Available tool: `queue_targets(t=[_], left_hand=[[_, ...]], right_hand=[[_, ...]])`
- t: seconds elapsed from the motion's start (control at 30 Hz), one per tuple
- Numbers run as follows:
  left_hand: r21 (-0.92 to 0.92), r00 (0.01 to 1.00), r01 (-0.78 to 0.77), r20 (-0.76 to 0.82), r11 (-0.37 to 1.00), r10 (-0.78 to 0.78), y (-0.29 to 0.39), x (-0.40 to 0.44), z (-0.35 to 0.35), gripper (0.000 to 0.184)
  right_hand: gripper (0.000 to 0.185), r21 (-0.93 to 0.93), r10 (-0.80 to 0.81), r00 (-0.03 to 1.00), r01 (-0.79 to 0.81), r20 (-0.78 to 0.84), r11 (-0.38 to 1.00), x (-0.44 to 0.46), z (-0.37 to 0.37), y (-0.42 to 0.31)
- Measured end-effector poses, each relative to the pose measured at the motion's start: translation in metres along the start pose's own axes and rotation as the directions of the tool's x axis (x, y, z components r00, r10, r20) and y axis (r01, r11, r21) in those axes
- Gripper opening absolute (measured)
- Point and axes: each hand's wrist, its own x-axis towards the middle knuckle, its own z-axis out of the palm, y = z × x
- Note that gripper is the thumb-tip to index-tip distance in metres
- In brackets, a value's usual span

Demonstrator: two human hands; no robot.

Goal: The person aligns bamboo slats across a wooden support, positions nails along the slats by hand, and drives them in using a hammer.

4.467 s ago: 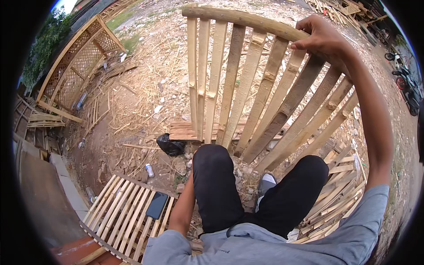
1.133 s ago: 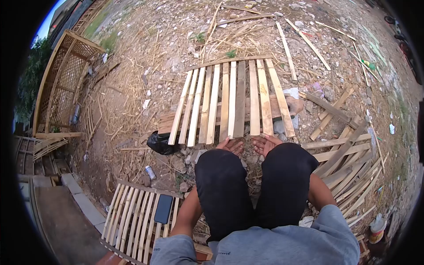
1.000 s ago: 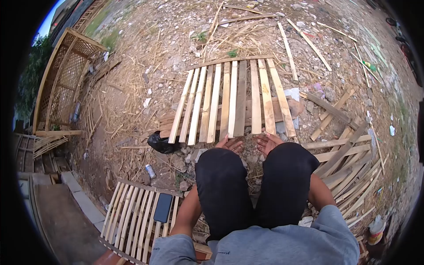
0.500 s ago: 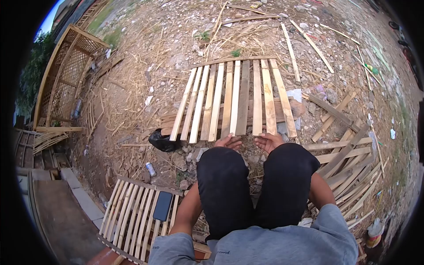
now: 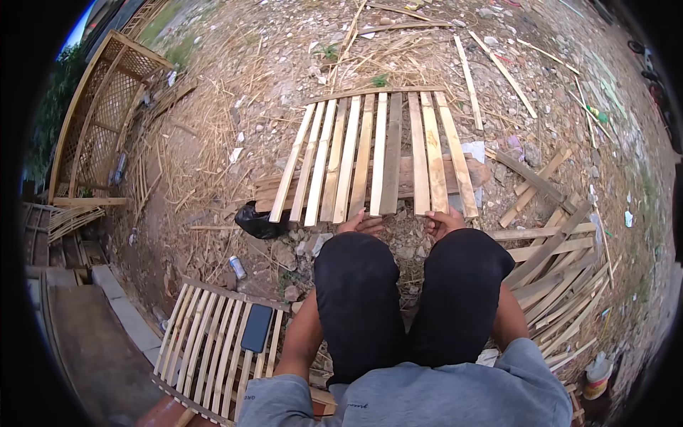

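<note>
A row of pale wooden slats (image 5: pixel 343 160) fans out in front of me, their far ends along a thin crosspiece (image 5: pixel 377 91) and their near ends toward my knees. One slat (image 5: pixel 391 164) is darker grey. My left hand (image 5: pixel 361 223) is at the near ends left of centre, thumb against a slat end and fingers below it. To its right, past a gap in the row, my right hand (image 5: pixel 444 223) grips the near end of another slat (image 5: pixel 419 156). My knees partly hide both hands.
A weathered plank (image 5: pixel 466 173) lies beneath the slats. At lower left, a phone (image 5: pixel 256 328) rests on another slatted panel (image 5: pixel 206 334). Loose wood strips (image 5: pixel 562 285) are piled at right. A black plastic bag (image 5: pixel 260 222) and a can (image 5: pixel 237 267) lie on the stony ground.
My right hand has shifted a little right along the near slat ends, and my left hand slightly left, so they are farther apart. The view has shifted slightly.
</note>
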Motion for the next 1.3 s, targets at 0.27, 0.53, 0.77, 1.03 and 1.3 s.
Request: queue_targets(t=[0.27, 0.53, 0.77, 1.03, 1.3], left_hand=[[-0.004, 0.992, -0.065, -0.107, 0.998, 0.065, -0.006, 0.002, -0.009, 0.067], [-0.208, 0.955, -0.291, -0.119, 0.934, 0.271, -0.015, -0.016, -0.051, 0.071], [-0.591, 0.814, -0.575, -0.342, 0.566, 0.47, 0.027, -0.049, -0.101, 0.078], [0.289, 0.845, -0.197, -0.434, 0.937, 0.312, 0.109, -0.07, -0.195, 0.064], [0.914, 0.758, 0.188, -0.368, 0.36, 0.539, 0.188, 0.008, -0.144, 0.068]], right_hand=[[0.043, -0.141, 0.065, 0.998, -0.064, 0.006, 0.988, 0.001, -0.014, -0.005], [0.06, -0.083, -0.089, 0.981, 0.104, 0.171, 0.991, -0.02, -0.071, 0.011], [0.06, 0.226, -0.121, 0.976, 0.162, -0.183, 0.961, -0.052, -0.083, -0.029], [0.043, -0.406, 0.004, 0.991, -0.059, -0.134, 0.912, -0.006, -0.059, -0.098], [0.038, -0.515, -0.085, 0.964, -0.059, -0.251, 0.855, 0.024, -0.027, -0.085]])
